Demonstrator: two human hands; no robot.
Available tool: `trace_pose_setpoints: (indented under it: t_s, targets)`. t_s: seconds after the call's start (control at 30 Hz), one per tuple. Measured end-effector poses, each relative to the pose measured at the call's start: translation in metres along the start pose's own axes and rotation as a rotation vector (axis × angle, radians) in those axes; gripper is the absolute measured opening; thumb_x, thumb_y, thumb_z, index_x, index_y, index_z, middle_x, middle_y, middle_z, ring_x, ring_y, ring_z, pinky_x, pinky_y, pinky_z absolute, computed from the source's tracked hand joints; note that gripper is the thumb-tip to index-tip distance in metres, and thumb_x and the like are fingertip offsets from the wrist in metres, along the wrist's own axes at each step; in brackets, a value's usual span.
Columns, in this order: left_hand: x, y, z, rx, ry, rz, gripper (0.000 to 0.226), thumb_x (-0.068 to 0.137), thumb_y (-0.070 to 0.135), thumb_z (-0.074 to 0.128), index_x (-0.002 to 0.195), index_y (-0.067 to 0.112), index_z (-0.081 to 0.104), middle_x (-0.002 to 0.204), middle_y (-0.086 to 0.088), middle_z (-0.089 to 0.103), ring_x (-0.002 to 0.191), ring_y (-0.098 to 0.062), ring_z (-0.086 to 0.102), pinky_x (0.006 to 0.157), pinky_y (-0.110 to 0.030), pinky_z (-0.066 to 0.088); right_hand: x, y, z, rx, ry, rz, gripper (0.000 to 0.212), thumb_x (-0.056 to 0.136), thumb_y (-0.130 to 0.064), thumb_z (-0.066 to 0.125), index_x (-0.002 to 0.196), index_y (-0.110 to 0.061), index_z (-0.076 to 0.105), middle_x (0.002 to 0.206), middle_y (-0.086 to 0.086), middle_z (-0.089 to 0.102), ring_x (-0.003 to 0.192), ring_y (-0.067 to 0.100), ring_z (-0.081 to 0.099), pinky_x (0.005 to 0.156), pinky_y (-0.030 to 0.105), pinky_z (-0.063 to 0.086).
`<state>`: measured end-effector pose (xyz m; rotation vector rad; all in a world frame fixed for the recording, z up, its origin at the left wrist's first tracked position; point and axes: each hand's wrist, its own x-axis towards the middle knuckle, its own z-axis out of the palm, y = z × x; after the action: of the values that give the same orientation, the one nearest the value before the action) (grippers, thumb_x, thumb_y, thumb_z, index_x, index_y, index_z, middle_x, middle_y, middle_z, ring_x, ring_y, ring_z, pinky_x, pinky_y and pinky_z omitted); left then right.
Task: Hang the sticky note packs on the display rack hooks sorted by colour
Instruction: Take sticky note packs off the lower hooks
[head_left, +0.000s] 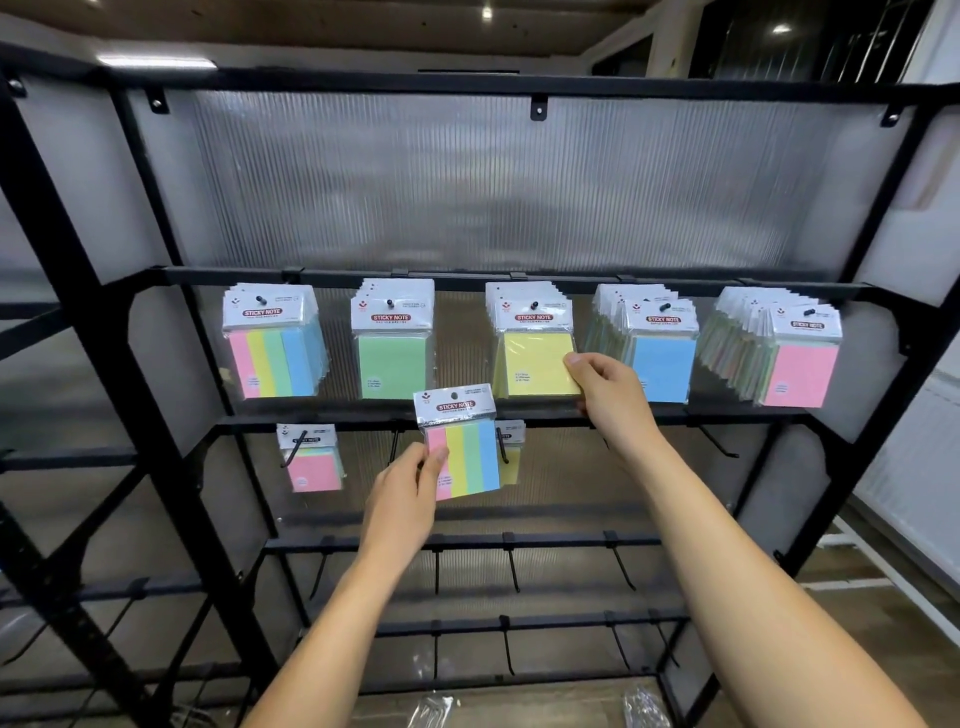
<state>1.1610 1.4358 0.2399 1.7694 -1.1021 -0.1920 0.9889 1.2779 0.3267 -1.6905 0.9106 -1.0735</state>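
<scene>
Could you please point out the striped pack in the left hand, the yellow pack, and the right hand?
striped pack (470, 457), head view, its coloured face.
yellow pack (535, 364), head view, its yellow front.
right hand (610, 392), head view, its back.

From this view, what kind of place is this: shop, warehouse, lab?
Most likely a shop or a mock retail setup. A black display rack carries rows of hooks, with packaged sticky note stacks hung by colour. The left hand holds a striped pack. Bare floor and unfilled lower hooks suggest stocking in progress.
</scene>
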Motion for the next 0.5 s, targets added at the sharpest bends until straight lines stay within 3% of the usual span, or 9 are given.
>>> trace_pose_setpoints:
  t_s: [0.1,0.2,0.3,0.4,0.5]
  targets:
    - [0.000,-0.003,0.001,0.003,0.012,0.003,0.034,0.102,0.037,0.044,0.072,0.020,0.044,0.070,0.001,0.058,0.061,-0.014,0.046,0.055,-0.032,0.033,0.000,0.002,0.004,-0.070,0.028,-0.043,0.031,0.103,-0.036,0.049,0.106,-0.010,0.066,0.085,-0.001,0.061,0.076,0.011,0.052,0.063,0.020,0.041]
    - [-0.003,-0.002,-0.002,-0.003,0.008,0.007,0.036,0.102,0.036,0.044,0.069,0.023,0.040,0.064,0.004,0.052,0.057,-0.009,0.040,0.055,-0.032,0.031,0.000,0.013,0.011,-0.141,0.035,-0.042,0.025,0.102,-0.035,0.052,0.104,-0.014,0.064,0.094,0.001,0.068,0.083,0.012,0.058,0.067,0.019,0.044]
    - [-0.003,-0.005,-0.008,-0.007,0.015,-0.002,0.037,0.102,0.035,0.045,0.067,0.024,0.037,0.060,0.010,0.044,0.055,-0.006,0.035,0.055,-0.031,0.029,-0.006,0.032,0.018,-0.189,0.034,0.007,0.023,0.100,-0.034,0.054,0.098,-0.015,0.066,0.083,-0.004,0.071,0.074,0.010,0.059,0.068,0.026,0.047]
    - [-0.002,-0.015,-0.018,-0.024,0.022,-0.011,0.038,0.102,0.035,0.046,0.066,0.025,0.036,0.056,0.012,0.043,0.055,-0.007,0.035,0.055,-0.031,0.028,-0.022,0.051,0.035,-0.229,-0.053,0.074,0.025,0.100,-0.035,0.053,0.089,-0.018,0.068,0.077,-0.004,0.074,0.069,0.013,0.060,0.074,0.039,0.053]
    - [-0.001,-0.027,-0.036,-0.058,0.026,-0.014,0.038,0.102,0.034,0.046,0.067,0.019,0.037,0.056,0.011,0.038,0.057,-0.008,0.032,0.057,-0.030,0.027,-0.047,0.055,0.068,-0.201,-0.193,0.078,0.030,0.098,-0.046,0.053,0.090,-0.021,0.069,0.081,-0.005,0.074,0.071,0.009,0.061,0.076,0.034,0.052]
